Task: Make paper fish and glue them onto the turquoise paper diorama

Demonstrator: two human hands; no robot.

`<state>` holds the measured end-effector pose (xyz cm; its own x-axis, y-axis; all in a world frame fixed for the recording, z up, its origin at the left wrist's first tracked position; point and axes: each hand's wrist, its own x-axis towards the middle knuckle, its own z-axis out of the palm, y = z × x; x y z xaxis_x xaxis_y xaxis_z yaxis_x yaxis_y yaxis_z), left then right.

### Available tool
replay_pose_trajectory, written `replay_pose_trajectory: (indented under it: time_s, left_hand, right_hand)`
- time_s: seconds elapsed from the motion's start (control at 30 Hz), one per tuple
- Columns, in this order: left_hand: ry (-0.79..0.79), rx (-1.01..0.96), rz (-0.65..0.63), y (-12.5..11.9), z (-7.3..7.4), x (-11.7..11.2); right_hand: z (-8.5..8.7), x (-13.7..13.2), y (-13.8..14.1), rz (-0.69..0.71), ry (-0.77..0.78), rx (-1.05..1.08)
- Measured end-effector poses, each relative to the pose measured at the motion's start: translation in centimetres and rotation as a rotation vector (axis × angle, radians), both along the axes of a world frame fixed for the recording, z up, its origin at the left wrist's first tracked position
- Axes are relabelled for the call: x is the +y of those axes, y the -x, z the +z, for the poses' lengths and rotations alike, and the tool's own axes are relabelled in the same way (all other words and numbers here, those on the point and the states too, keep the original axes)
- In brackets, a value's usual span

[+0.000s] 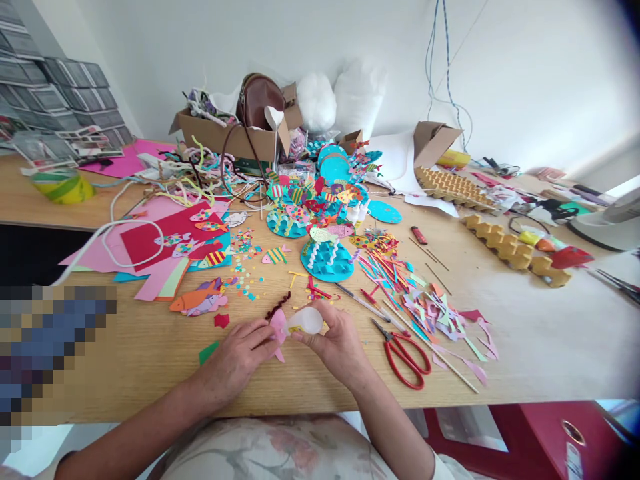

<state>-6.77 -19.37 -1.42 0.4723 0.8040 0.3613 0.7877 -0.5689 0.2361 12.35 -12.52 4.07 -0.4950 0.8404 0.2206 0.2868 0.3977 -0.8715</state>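
My left hand (239, 357) pinches a small pink paper cut-out (278, 327) near the front edge of the wooden table (550, 340). My right hand (336, 340) is closed round a small white glue bottle (307, 321), its tip pointing at the pink piece. A dark red pipe cleaner (278, 305) lies just beyond the hands. Red-handled scissors (405, 353) lie to the right of my right hand.
Blue paper discs with fish (327, 260), coloured paper strips and scraps (430, 300), confetti, and pink and red sheets (165, 240) cover the middle. A cardboard box with a brown bag (250, 127) stands at the back. Egg-carton pieces (515, 250) lie right. A blurred patch sits front left.
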Motion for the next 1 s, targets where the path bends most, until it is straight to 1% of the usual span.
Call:
replay_pose_trajectory:
  time_s: [0.13, 0.43, 0.6, 0.87, 1.0]
  left_hand:
    - [-0.014, 0.0, -0.007, 0.0, -0.11, 0.04]
    - [-0.014, 0.02, -0.013, -0.08, -0.01, 0.02]
    - [-0.051, 0.02, -0.017, -0.19, 0.05, 0.09]
    - [-0.049, 0.012, -0.014, -0.23, 0.02, 0.03]
    - [-0.039, 0.015, -0.017, -0.19, -0.02, 0.02]
  right_hand:
    - [-0.08, 0.05, 0.15, 0.017, -0.004, -0.005]
    - [-0.13, 0.12, 0.41, 0.008, -0.033, -0.006]
    - [-0.17, 0.04, 0.48, 0.012, -0.025, -0.006]
    - [-0.03, 0.11, 0.58, -0.013, -0.055, -0.002]
    - [0.15, 0.12, 0.42, -0.009, -0.043, 0.002]
